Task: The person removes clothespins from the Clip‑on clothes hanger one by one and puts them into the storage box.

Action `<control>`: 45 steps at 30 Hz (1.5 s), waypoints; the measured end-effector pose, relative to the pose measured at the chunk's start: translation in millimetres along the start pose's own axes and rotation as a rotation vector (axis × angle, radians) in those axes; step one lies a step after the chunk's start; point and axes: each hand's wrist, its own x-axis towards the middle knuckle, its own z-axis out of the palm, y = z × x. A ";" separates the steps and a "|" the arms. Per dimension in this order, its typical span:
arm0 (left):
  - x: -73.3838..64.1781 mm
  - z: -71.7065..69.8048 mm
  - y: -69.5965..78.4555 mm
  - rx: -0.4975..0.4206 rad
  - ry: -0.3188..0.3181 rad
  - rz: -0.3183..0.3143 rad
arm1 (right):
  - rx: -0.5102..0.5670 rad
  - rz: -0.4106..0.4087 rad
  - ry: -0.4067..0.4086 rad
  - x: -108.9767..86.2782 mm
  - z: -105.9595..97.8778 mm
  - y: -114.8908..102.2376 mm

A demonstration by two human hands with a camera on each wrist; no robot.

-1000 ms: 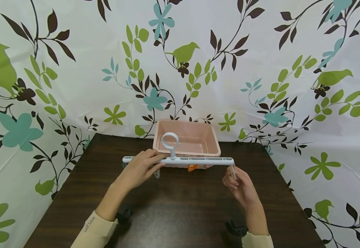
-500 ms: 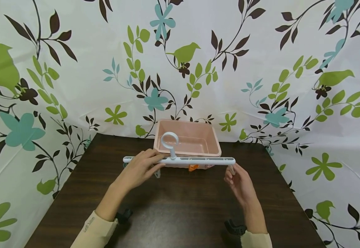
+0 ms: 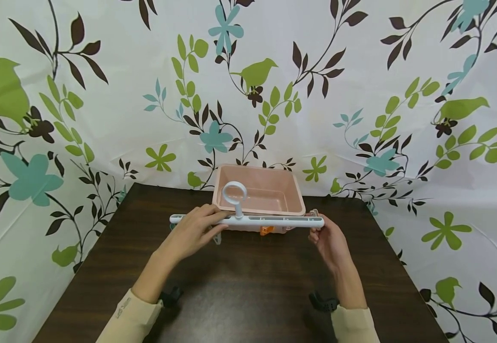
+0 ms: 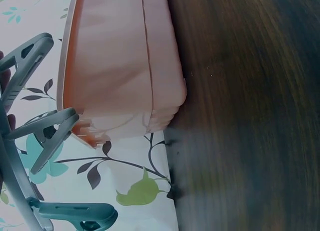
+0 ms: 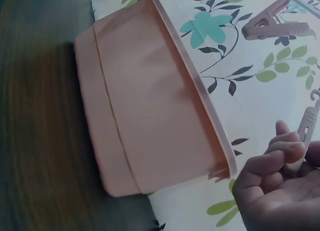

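Observation:
A white clip hanger (image 3: 280, 221) with a ring hook (image 3: 234, 193) on top is held level above the table. My left hand (image 3: 194, 232) grips its bar left of the hook. At the bar's right end my right hand (image 3: 333, 240) pinches a pale clip (image 5: 306, 127) between thumb and fingers. In the head view that clip's tip shows just behind the bar. More clips hang below: a teal one (image 4: 80, 213) and grey ones (image 4: 47, 131) in the left wrist view, an orange one (image 3: 267, 230) mid-bar, and a pinkish one (image 5: 275, 28) in the right wrist view.
A pink rectangular bin (image 3: 259, 183) stands at the table's back edge, just behind the hanger. The dark wooden table (image 3: 248, 286) lies under both hands. A patterned cloth (image 3: 360, 119) hangs behind and on both sides.
The clip in my right hand hung below the bar's end and now turns up behind it. My right hand has shifted slightly up. The left hand keeps its hold.

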 end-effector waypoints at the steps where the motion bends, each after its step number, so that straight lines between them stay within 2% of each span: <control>1: 0.0 0.2 -0.2 0.002 -0.003 -0.003 | -0.028 -0.004 0.014 1.9 2.0 -2.0; 10: -1.5 -1.6 -0.3 0.000 -0.023 -0.031 | -0.140 -0.002 0.083 26.0 21.6 -16.4; 18: -1.5 -0.5 -0.8 -0.002 -0.019 -0.027 | -0.216 -0.077 0.070 44.6 32.8 -26.0; 23: -1.1 0.3 -1.4 -0.007 -0.025 -0.039 | -0.375 -0.113 0.061 58.2 36.0 -25.6; 28: -0.2 -1.5 -1.0 -0.009 -0.029 -0.041 | -0.629 -0.194 0.044 76.2 40.4 -24.1; 33: 0.8 -1.5 -0.4 -0.018 -0.031 -0.046 | -0.851 -0.286 -0.007 92.1 42.1 -24.1; 38: 1.5 0.6 0.1 -0.013 -0.043 -0.051 | -0.968 -0.321 -0.024 101.9 42.4 -21.6; 45: 1.4 0.6 1.6 -0.010 -0.039 -0.048 | -1.059 -0.301 -0.065 112.3 48.2 -18.8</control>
